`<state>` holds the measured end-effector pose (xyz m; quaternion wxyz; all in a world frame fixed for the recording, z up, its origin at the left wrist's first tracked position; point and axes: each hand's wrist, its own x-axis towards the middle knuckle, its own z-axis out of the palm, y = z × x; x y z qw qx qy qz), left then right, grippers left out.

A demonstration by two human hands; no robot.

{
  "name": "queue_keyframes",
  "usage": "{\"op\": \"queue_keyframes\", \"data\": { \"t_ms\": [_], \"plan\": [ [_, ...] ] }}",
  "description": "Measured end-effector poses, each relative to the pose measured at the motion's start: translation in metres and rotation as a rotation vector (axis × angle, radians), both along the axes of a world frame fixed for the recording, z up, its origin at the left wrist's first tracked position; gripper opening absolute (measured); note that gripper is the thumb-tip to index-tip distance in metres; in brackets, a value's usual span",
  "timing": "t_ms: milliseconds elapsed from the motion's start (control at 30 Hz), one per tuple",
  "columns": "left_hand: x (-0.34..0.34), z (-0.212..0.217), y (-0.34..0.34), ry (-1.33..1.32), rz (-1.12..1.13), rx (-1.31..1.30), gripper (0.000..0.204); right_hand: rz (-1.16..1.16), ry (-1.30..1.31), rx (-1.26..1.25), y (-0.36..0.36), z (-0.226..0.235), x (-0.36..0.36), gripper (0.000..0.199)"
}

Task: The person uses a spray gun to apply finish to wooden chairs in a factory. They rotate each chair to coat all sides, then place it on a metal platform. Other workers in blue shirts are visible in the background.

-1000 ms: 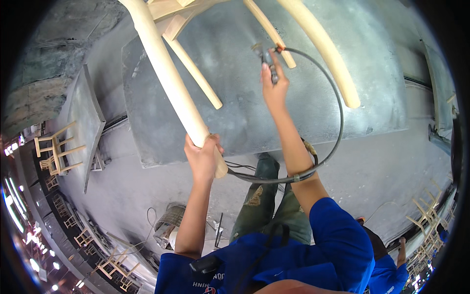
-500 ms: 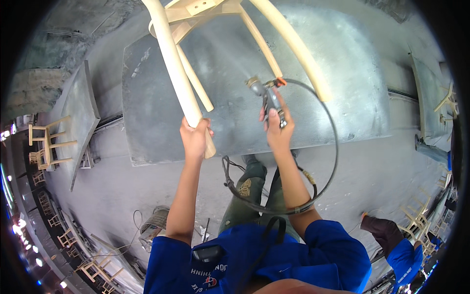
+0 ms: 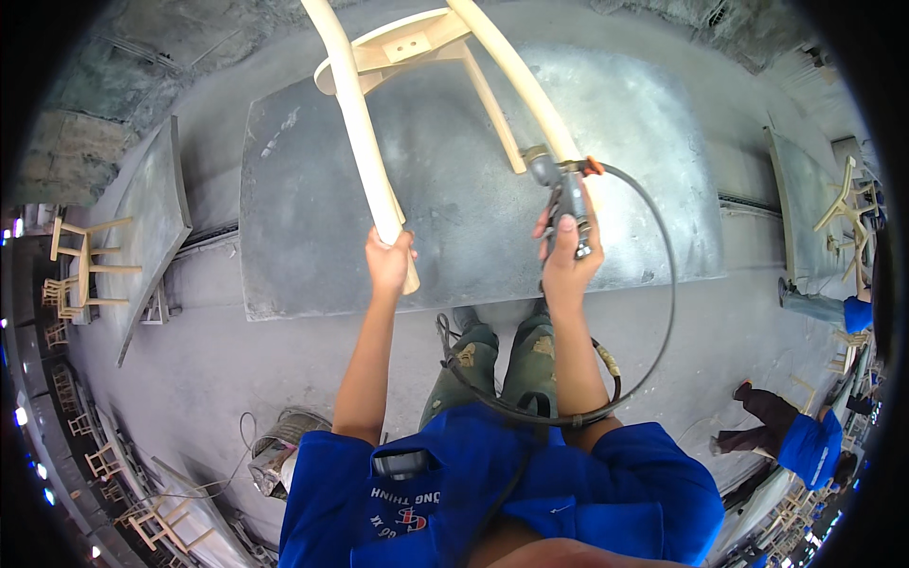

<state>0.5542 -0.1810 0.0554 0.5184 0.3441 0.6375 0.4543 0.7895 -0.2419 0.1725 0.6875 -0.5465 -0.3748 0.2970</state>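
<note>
My left hand (image 3: 389, 262) is closed around the lower end of a leg of a pale wooden chair (image 3: 358, 123). The chair is held tilted over a grey worktable (image 3: 303, 227), its upper part cut off by the picture's top edge. A curved wooden brace with small holes joins the legs. In my right hand (image 3: 570, 267) is a metal spray gun (image 3: 566, 201), its nozzle close to the chair's right leg and partly in front of it. A black hose (image 3: 670, 256) loops from the gun down across my right forearm.
Tilted grey panels stand at left (image 3: 156, 227) and right. A wooden chair (image 3: 87, 260) is beside the left one. A bucket (image 3: 289, 440) sits on the floor at lower left. Another person in a blue shirt (image 3: 810, 449) is at lower right, near more chairs.
The spray gun has moved right, to the chair's right leg. A faint mist showed at its nozzle before; none is apparent now. The chair has turned slightly in my left hand's grip.
</note>
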Motion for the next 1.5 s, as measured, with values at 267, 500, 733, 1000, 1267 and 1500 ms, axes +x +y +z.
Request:
{"op": "queue_keyframes", "data": {
  "t_ms": [267,500,733,1000,1267,1500],
  "plan": [
    [-0.003,-0.013,-0.041,0.03,0.014,0.085,0.028,0.291,0.129,-0.03,-0.008,0.057,0.021,0.05],
    [0.012,-0.034,-0.079,0.143,0.05,0.103,0.029,0.22,0.199,-0.007,0.049,0.062,0.162,0.054],
    [0.019,-0.061,-0.112,0.282,0.091,0.125,0.032,0.104,0.317,-0.176,0.134,-0.019,0.249,0.045],
    [-0.002,-0.08,-0.131,0.387,0.064,0.026,0.04,0.111,0.021,-0.095,0.1,0.016,0.237,0.058],
    [-0.027,-0.085,-0.144,0.476,0.013,-0.025,0.047,0.108,0.012,0.355,0.107,0.125,0.168,0.073],
    [-0.041,-0.087,-0.167,0.422,-0.097,0.017,0.052,0.321,-0.173,0.394,0.032,0.171,0.036,0.06]
  ]
}}
